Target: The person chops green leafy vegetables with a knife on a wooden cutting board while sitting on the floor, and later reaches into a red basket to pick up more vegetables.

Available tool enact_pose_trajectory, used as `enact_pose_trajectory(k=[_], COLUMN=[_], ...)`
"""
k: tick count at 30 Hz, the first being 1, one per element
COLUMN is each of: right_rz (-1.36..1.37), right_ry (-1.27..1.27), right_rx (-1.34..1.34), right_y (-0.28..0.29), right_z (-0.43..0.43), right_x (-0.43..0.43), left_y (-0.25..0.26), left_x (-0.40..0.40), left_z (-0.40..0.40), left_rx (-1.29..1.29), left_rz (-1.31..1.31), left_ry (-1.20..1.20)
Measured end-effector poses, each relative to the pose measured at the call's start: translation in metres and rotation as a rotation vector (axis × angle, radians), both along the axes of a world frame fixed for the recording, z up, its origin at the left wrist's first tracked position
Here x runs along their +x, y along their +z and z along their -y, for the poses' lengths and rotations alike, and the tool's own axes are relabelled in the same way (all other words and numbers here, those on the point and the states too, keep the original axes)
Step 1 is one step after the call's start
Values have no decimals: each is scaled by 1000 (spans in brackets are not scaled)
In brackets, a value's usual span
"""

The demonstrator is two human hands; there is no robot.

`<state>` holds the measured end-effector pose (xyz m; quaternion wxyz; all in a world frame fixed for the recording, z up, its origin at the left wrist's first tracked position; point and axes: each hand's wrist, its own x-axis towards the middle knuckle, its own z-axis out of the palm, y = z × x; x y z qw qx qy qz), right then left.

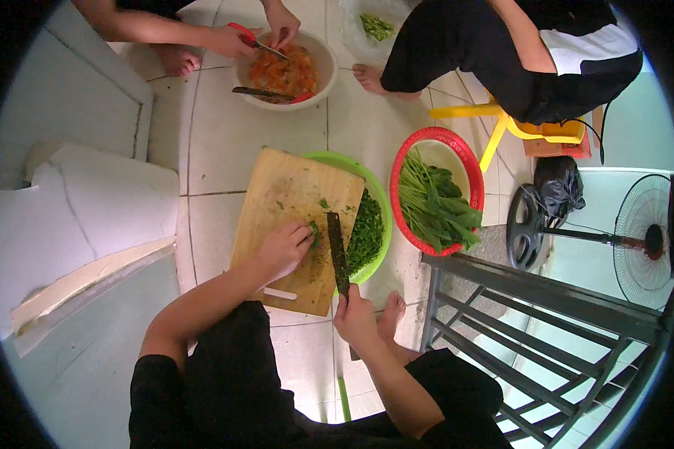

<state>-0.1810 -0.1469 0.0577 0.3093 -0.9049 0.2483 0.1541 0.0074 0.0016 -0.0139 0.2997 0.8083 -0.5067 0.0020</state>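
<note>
A wooden cutting board (pixel 292 185) lies tilted across a green plastic basin (pixel 383 191) that holds finely chopped greens (pixel 365 236). My left hand (pixel 283 252) presses a small bunch of leafy greens (pixel 314 234) onto the board, its fingers curled over them. In my right hand (pixel 356 319) is the handle of a kitchen knife (pixel 337 247). Its dark blade, with bits of green on it, points away from me over the board's right side, just right of the bunch. Small leaf scraps are scattered on the wood.
A red-rimmed basin (pixel 437 134) of whole leafy greens (pixel 435 202) stands right. Ahead, another person's hands (pixel 241 40) use red-handled scissors (pixel 258 45) over a white bowl (pixel 328 73) of orange shreds. Someone sits on a yellow stool (pixel 500 120). A metal railing (pixel 539 292) and fan (pixel 646 241) stand right.
</note>
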Motion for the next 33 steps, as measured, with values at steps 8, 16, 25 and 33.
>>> enact_pose_trajectory(k=[8,16,25,33], right_rz=[15,-1,-200,-154], right_ry=[28,81,209,217], right_rx=[-9,-70,-174,-191], right_y=[-7,-4,-1,7], right_z=[-9,-10,-19,-18], right_x=[0,-7,8,10], left_y=[-11,-5,-1,-1], left_x=[-4,0,1,0], left_z=[0,-3,-3,-6], left_rx=[-6,-32,46,80], left_rz=[-47,-141,-114,-82], left_ry=[19,-49,-34,-21])
